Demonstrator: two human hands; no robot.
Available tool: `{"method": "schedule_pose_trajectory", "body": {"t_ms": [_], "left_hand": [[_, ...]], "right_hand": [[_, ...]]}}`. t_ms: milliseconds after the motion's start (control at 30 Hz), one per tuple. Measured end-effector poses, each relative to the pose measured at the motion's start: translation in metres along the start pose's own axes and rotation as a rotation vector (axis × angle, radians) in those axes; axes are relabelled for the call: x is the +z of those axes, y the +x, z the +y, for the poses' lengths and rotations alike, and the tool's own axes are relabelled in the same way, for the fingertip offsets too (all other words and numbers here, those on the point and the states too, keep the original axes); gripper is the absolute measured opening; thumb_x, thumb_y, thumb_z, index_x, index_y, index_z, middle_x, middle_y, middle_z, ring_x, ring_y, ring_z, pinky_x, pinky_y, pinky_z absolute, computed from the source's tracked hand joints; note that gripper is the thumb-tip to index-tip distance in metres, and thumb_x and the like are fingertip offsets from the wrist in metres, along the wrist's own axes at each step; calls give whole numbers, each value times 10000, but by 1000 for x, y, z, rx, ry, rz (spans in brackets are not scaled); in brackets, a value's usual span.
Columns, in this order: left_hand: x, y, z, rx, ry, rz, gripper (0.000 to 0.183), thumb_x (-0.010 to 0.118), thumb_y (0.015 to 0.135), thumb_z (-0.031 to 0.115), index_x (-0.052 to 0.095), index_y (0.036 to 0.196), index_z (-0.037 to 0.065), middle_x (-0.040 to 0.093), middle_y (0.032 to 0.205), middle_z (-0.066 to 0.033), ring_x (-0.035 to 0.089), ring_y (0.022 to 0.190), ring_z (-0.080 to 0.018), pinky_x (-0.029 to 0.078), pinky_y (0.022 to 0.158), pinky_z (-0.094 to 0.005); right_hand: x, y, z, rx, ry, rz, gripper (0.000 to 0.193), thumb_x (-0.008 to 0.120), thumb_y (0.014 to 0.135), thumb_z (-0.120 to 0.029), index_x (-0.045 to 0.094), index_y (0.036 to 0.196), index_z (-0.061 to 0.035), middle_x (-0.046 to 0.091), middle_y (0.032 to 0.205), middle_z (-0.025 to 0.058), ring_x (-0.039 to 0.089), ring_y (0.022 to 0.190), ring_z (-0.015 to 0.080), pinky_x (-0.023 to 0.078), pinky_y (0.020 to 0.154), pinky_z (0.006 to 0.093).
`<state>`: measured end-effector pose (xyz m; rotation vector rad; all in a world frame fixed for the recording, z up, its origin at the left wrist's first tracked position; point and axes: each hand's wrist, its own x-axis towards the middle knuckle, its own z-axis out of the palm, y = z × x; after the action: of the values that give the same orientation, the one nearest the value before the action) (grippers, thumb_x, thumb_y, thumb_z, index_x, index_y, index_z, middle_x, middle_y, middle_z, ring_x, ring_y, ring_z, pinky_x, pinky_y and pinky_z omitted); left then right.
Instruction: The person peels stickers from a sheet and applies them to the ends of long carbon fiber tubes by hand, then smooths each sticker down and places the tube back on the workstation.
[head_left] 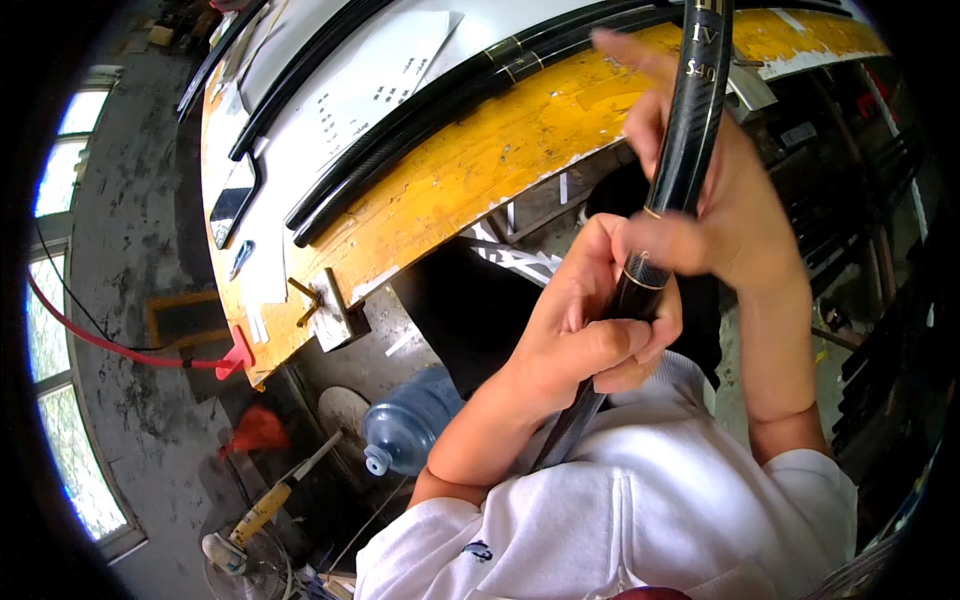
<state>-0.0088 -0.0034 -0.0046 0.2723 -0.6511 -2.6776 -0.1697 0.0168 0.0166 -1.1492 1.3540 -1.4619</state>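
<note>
A glossy black fishing rod (685,135) with gold rings and gold lettering slants up in front of me, its upper end cut off by the picture's edge. My left hand (600,320) is wrapped round it below a gold ring, and its lower part runs down against my white shirt. Higher up, my right hand (735,200) is behind the rod. Its fingers are loosely apart, one stretched toward the table, while the thumb crosses in front, smeared by motion. More black rods (400,130) lie side by side on the yellow table (460,190).
Printed paper sheets (350,110), a dark flat blade-like piece (236,200) and a pen (241,259) are on the table. A metal clamp (325,310) sits at its near edge. Below stand a blue water bottle (408,420) and a fan (245,555). Dark rods (885,370) are stacked at right.
</note>
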Motion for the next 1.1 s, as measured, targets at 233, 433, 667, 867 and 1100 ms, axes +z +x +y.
{"method": "schedule_pose_trajectory", "body": {"t_ms": [233, 433, 667, 867, 1100], "left_hand": [[12, -2, -2, 253, 880, 245, 406, 499, 764, -96, 249, 1059, 29, 473, 945, -99, 450, 797, -100, 391, 725, -230], [6, -3, -2, 312, 972, 160, 399, 466, 785, -91, 219, 1064, 50, 521, 840, -99, 467, 717, -107, 397, 686, -227], [-2, -16, 1, 187, 1050, 116, 431, 455, 993, 177, 329, 1341, -45, 606, 952, -146, 463, 598, -87, 408, 580, -205], [-11, -18, 19, -110, 533, -22, 424, 464, 995, 232, 451, 1290, -72, 610, 832, -99, 460, 549, -76, 389, 529, -212], [-14, -16, 20, -216, 247, -126, 456, 503, 980, 265, 458, 1267, -87, 596, 807, -115, 455, 511, -81, 371, 518, -209]], "right_hand": [[9, -16, 4, 96, -2, -71, 820, 712, 603, -121, 420, 1358, 6, 377, 771, -57, 392, 660, 42, 316, 610, 164], [-12, 16, 1, -267, 31, 260, 501, 754, 759, -189, 524, 1186, -61, 503, 682, -68, 427, 599, 1, 331, 536, 169], [-48, 28, -9, -296, -26, 369, 450, 365, 1017, -396, 607, 1054, -18, 396, 598, -60, 297, 497, 5, 234, 448, 175], [-55, 20, -10, -209, 184, 399, 504, 344, 1022, -433, 627, 988, -16, 454, 622, -46, 294, 483, -2, 217, 427, 173], [-58, 7, -15, -164, 246, 432, 484, 368, 1015, -435, 620, 973, -24, 486, 654, -36, 300, 483, -4, 217, 424, 169]]}}
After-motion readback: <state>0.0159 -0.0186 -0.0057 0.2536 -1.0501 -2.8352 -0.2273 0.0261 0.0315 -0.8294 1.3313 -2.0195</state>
